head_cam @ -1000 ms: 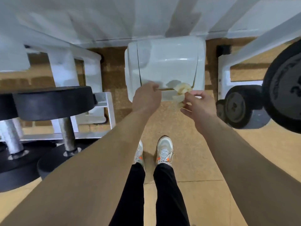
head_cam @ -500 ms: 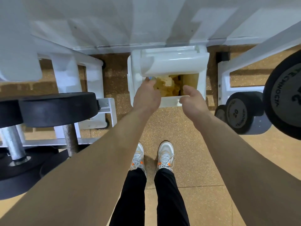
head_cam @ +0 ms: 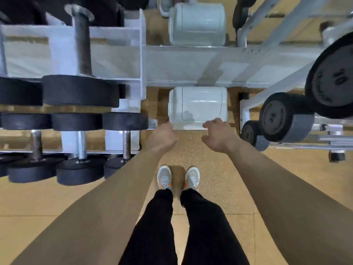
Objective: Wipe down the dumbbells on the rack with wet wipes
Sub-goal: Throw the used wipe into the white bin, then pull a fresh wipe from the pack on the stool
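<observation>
The used wet wipe, pinched in the right hand [head_cam: 217, 135] a second ago, is gone. It went into the white bin [head_cam: 198, 108] at twelve o'clock, whose swing lid was tipped open half a second ago and now sits closed. Both hands hang just at the bin's near edge. The right is released, with its fingers loosely curled around nothing, and the left hand [head_cam: 162, 137] looks equally empty (its fingertips are partly hidden). The dumbbells [head_cam: 80, 90] lie on the rack [head_cam: 124, 44] at nine to ten o'clock, well apart from either hand. That round of wiping looks finished, and any further cleaning would need a fresh wipe.
</observation>
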A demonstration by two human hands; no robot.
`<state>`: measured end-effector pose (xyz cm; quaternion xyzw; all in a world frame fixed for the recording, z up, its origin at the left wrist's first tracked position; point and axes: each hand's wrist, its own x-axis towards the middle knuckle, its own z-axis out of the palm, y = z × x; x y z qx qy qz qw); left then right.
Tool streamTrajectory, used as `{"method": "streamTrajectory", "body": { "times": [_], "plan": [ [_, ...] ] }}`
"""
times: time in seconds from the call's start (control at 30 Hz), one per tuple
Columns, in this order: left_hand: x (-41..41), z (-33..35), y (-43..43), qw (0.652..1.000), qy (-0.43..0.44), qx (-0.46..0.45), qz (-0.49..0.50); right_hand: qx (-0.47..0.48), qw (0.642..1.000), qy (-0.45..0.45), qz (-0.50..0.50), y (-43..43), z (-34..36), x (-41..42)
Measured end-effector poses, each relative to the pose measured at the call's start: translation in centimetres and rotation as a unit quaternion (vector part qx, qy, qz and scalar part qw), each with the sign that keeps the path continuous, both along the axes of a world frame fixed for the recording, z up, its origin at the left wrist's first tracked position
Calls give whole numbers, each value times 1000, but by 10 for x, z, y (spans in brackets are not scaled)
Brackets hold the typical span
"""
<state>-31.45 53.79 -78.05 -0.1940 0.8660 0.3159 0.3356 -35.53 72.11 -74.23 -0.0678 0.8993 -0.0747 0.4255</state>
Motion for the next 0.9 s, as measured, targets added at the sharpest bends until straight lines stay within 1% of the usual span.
{"method": "streamTrajectory", "body": {
  "times": [0.13,0.27,0.4,0.5,0.63,0.8,0.9],
  "plan": [
    [26,87,-18,1000,19,-6,-13,4,997,54,51,-25,86,5],
    [47,162,-37,996,69,-49,-13,-9,990,111,87,-51,155,9],
    [78,219,-57,989,112,-93,14,-14,973,166,162,-71,211,22],
    [109,256,-67,980,142,-127,58,-26,954,197,225,-92,252,44],
    [165,299,-77,968,168,-151,109,-65,912,249,320,-125,300,86],
    [249,338,-109,946,186,-189,186,-96,876,261,393,-181,345,144],
    [304,352,-139,929,179,-218,238,-120,856,267,426,-220,364,180]
  ]
}}
